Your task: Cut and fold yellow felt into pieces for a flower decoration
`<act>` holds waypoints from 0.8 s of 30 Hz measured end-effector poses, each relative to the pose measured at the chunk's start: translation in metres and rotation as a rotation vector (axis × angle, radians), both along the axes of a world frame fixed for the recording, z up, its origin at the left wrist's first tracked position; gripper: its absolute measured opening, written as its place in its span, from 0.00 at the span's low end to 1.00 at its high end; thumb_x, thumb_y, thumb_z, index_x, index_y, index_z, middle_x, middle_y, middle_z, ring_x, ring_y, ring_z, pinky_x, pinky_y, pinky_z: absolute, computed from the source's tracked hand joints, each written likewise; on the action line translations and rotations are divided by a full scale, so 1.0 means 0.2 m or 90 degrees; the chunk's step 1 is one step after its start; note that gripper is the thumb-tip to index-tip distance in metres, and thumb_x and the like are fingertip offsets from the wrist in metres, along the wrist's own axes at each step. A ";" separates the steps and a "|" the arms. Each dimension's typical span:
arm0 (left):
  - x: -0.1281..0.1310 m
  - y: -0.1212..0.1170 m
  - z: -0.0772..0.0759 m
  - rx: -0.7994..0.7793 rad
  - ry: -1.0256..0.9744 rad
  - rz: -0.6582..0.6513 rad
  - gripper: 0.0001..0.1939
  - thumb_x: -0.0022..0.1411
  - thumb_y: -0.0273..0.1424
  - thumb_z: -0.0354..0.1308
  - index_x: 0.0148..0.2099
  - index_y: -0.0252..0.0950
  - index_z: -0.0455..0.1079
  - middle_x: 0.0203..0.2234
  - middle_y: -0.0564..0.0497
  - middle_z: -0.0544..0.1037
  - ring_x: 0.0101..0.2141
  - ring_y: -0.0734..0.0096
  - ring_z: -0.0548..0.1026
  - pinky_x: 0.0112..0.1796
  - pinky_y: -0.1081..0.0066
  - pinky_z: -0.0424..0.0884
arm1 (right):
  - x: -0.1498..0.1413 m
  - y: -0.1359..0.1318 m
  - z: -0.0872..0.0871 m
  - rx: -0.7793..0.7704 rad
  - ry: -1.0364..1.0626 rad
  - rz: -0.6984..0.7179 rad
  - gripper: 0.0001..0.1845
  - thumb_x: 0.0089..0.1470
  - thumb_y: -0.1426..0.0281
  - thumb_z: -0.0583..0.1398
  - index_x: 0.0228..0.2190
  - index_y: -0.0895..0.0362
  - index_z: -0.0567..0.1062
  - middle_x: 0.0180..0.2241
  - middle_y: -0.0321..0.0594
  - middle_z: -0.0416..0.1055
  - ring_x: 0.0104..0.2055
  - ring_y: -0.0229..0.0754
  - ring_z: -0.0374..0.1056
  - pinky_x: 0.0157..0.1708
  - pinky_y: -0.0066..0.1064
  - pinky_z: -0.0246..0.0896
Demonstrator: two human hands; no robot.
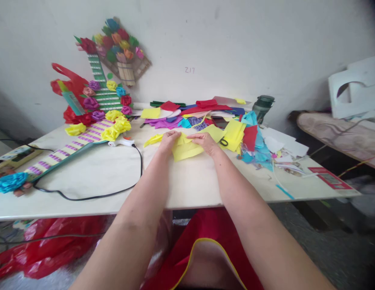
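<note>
A piece of yellow crepe paper [187, 152] is stretched between my two hands over the white table. My left hand [169, 141] is closed on its left part, fingertips bent over the upper edge. At the paper's upper right, my right hand [207, 142] pinches it between thumb and fingers. A twisted yellow strip [153, 139] lies just left of my left hand. More yellow sheets [235, 135] rest to the right of my right hand, with a black scissor handle [224, 142] showing at their edge.
A pile of coloured paper [187, 110] runs along the wall. On the left stand a paper-flower decoration [105, 98] and a white glue gun [121, 142] whose black cord loops over the table [93, 173]. A dark bottle [262, 108] and blue scraps [251, 157] are on the right.
</note>
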State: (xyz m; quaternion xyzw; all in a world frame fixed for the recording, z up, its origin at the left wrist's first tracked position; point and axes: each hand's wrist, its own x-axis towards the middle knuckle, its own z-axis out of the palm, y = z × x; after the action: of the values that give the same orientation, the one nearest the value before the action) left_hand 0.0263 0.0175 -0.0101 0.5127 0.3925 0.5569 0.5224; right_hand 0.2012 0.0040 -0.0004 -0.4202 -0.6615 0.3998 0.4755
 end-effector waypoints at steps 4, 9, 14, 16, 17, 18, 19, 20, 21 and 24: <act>0.00 0.01 -0.01 -0.002 -0.008 -0.003 0.11 0.42 0.36 0.62 0.25 0.34 0.66 0.16 0.55 0.68 0.18 0.76 0.65 0.22 0.74 0.58 | 0.01 0.00 0.00 0.012 -0.038 0.007 0.15 0.38 0.73 0.58 0.29 0.58 0.83 0.33 0.41 0.79 0.42 0.46 0.70 0.47 0.36 0.60; 0.01 0.03 -0.02 0.003 -0.017 -0.007 0.14 0.43 0.38 0.62 0.21 0.35 0.62 0.14 0.56 0.65 0.18 0.77 0.63 0.22 0.74 0.56 | 0.02 0.00 0.01 0.010 -0.047 0.012 0.17 0.38 0.70 0.57 0.30 0.59 0.83 0.30 0.41 0.79 0.40 0.47 0.70 0.43 0.36 0.62; 0.00 0.04 -0.03 0.008 0.000 -0.014 0.17 0.44 0.41 0.64 0.22 0.35 0.62 0.15 0.56 0.65 0.18 0.77 0.64 0.23 0.73 0.57 | 0.02 -0.02 0.02 0.016 -0.048 0.013 0.16 0.39 0.69 0.57 0.28 0.59 0.83 0.32 0.43 0.80 0.43 0.49 0.71 0.48 0.37 0.61; 0.00 0.03 -0.02 0.014 0.025 -0.017 0.19 0.43 0.43 0.65 0.22 0.35 0.62 0.15 0.56 0.65 0.18 0.77 0.63 0.22 0.73 0.57 | 0.01 -0.02 0.02 0.023 -0.044 0.023 0.15 0.40 0.68 0.58 0.27 0.58 0.83 0.36 0.45 0.80 0.47 0.50 0.71 0.50 0.38 0.60; 0.00 0.03 -0.02 0.019 0.040 -0.015 0.20 0.43 0.44 0.66 0.22 0.35 0.62 0.15 0.56 0.65 0.18 0.78 0.63 0.22 0.74 0.56 | 0.01 -0.03 0.03 0.026 -0.043 0.026 0.14 0.41 0.68 0.58 0.27 0.58 0.82 0.37 0.45 0.80 0.48 0.51 0.70 0.52 0.39 0.59; 0.00 0.02 -0.02 0.023 0.055 -0.011 0.20 0.43 0.44 0.66 0.22 0.35 0.62 0.15 0.56 0.65 0.17 0.78 0.62 0.22 0.74 0.55 | 0.01 -0.03 0.03 0.027 -0.043 0.028 0.14 0.41 0.67 0.58 0.27 0.58 0.82 0.37 0.46 0.79 0.49 0.51 0.70 0.52 0.40 0.59; 0.00 0.02 -0.02 0.026 0.069 -0.006 0.21 0.42 0.45 0.67 0.22 0.35 0.62 0.14 0.56 0.65 0.17 0.79 0.62 0.21 0.74 0.54 | 0.01 -0.03 0.03 0.027 -0.042 0.030 0.14 0.42 0.66 0.59 0.27 0.58 0.82 0.37 0.46 0.79 0.49 0.51 0.70 0.53 0.40 0.59; 0.00 0.02 -0.02 0.029 0.080 -0.002 0.21 0.43 0.44 0.67 0.22 0.35 0.62 0.14 0.56 0.65 0.17 0.79 0.61 0.21 0.74 0.54 | 0.01 -0.02 0.03 0.027 -0.040 0.032 0.13 0.42 0.65 0.59 0.27 0.58 0.82 0.37 0.46 0.79 0.49 0.52 0.70 0.53 0.40 0.59; 0.00 0.02 -0.03 0.032 0.087 -0.002 0.20 0.43 0.44 0.67 0.22 0.35 0.62 0.15 0.56 0.65 0.17 0.79 0.61 0.20 0.75 0.53 | 0.01 -0.02 0.03 0.026 -0.036 0.033 0.14 0.42 0.64 0.60 0.27 0.58 0.82 0.36 0.45 0.80 0.49 0.52 0.71 0.53 0.41 0.59; 0.00 0.02 -0.03 0.033 0.090 -0.014 0.18 0.45 0.42 0.66 0.23 0.35 0.63 0.15 0.56 0.65 0.17 0.79 0.62 0.20 0.75 0.54 | 0.01 0.00 0.01 0.019 -0.017 0.034 0.14 0.42 0.61 0.62 0.27 0.58 0.82 0.35 0.43 0.79 0.48 0.51 0.71 0.53 0.41 0.59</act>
State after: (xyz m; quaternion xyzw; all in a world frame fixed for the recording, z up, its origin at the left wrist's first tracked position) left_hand 0.0254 0.0206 -0.0159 0.5682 0.4085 0.5235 0.4860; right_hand 0.2029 0.0035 0.0007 -0.4004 -0.6846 0.3970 0.4618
